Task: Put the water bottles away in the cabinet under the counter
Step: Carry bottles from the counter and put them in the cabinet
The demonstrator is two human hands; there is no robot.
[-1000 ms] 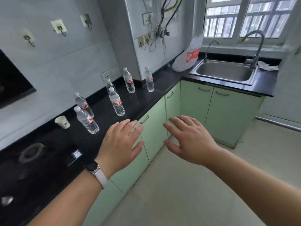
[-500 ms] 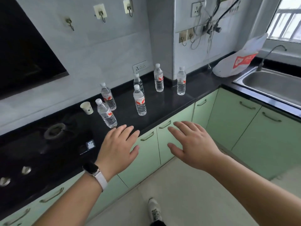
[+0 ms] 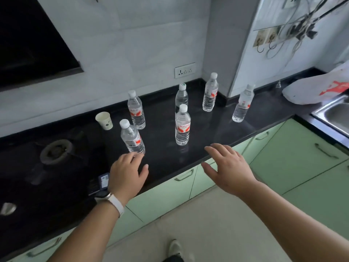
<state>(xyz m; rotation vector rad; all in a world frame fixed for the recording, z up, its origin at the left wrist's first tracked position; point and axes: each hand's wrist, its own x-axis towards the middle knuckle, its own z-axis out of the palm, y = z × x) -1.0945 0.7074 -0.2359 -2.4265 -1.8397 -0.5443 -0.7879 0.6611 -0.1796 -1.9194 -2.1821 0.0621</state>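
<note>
Several clear water bottles with white caps and red labels stand upright on the black counter (image 3: 207, 133). The nearest bottle (image 3: 132, 138) is just beyond the fingertips of my left hand (image 3: 127, 174), which hovers over the counter, fingers apart and empty. Another bottle (image 3: 182, 127) stands in the middle, a little ahead of my right hand (image 3: 227, 167), which is spread open above the counter's front edge. More bottles stand further back: one at the left (image 3: 136, 110), one behind the middle bottle (image 3: 181, 97), one by the wall corner (image 3: 210, 93), one at the right (image 3: 242, 104). The green cabinet doors (image 3: 166, 193) below are shut.
A paper cup (image 3: 104, 121) stands left of the bottles. A gas burner (image 3: 56, 152) and a small dark device (image 3: 103, 181) lie on the counter's left part. A white plastic bag (image 3: 319, 89) and a steel sink (image 3: 332, 112) sit at the right. My shoe (image 3: 175, 248) shows on the floor.
The view has swung left and closer to the counter. Both hands have moved forward over the counter's edge, the left one nearing the closest bottle. Nothing has been taken hold of.
</note>
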